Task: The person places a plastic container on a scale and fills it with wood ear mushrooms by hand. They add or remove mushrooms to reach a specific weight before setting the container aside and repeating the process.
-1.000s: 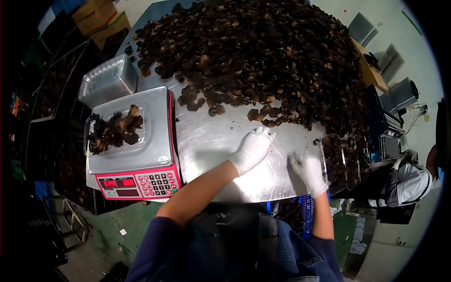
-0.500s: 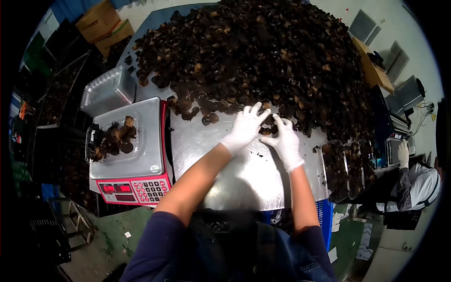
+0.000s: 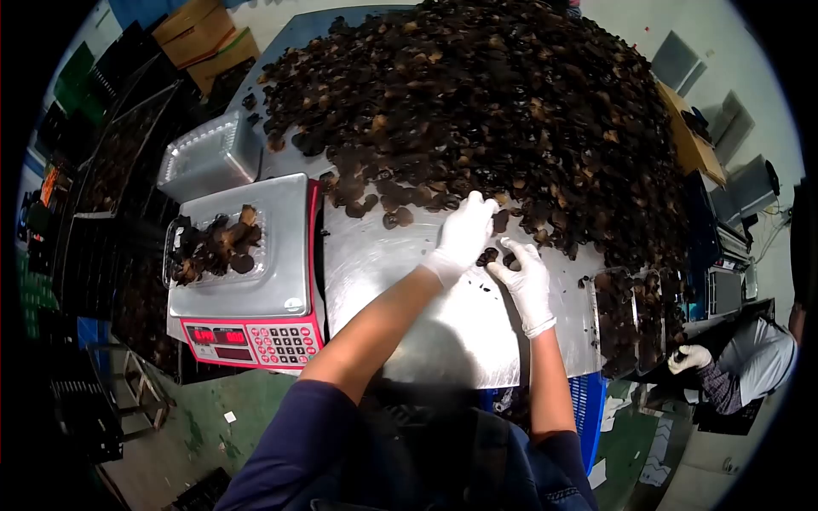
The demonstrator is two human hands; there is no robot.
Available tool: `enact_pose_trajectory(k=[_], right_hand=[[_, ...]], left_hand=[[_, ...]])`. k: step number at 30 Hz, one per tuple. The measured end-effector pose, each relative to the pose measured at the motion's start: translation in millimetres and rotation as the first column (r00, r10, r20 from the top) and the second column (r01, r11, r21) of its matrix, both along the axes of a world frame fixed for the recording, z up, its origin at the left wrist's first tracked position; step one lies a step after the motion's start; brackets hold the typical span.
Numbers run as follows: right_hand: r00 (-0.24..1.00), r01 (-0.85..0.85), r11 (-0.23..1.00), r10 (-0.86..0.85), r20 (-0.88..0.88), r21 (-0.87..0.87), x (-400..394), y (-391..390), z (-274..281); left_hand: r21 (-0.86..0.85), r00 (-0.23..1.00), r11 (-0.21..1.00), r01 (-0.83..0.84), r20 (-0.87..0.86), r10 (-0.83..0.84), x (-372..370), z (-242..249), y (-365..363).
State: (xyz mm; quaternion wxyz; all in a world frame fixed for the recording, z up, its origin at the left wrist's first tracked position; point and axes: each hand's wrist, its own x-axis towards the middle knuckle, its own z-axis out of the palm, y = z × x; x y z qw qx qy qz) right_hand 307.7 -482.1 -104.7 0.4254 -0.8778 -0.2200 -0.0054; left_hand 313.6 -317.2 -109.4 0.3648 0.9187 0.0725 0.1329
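Observation:
A large heap of dark brown, rounded, flat pieces (image 3: 460, 102), looking like wood ear mushrooms, covers the back of the metal table (image 3: 375, 264). My left hand (image 3: 469, 230), in a white glove, is at the heap's front edge with fingers drawn together; what they hold, if anything, is hidden. Just right of its fingertips is one dark piece (image 3: 501, 221). My white-gloved right hand (image 3: 527, 288) is lower and to the right, thumb and forefinger curled round a small clump of dark mushroom pieces (image 3: 487, 256) at their tips. Dark crumbs (image 3: 486, 289) lie between the hands.
On the left, a red-edged digital scale (image 3: 247, 294) bears a clear tray of mushrooms (image 3: 223, 247). Stacked clear trays (image 3: 213, 157) stand behind it. More filled trays (image 3: 618, 315) sit at the table's right edge. A co-worker's gloved hand (image 3: 690, 358) is beyond them.
The view has shifted slightly. My left fingers have gone from spread to drawn together. My right thumb and forefinger have come closer together. The co-worker's hand has moved lower.

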Motion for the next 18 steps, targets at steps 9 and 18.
enact_pose_trajectory(k=[9, 18], right_hand=[[0.987, -0.040, 0.998, 0.046, 0.152, -0.043, 16, 17, -36], [0.972, -0.236, 0.958, 0.233, 0.041, 0.160, -31, 123, 29]], left_hand=[[0.007, 0.937, 0.995, -0.102, 0.337, 0.094, -151, 110, 105], [0.374, 0.927, 0.852, -0.367, 0.226, 0.300, -261, 141, 275]])
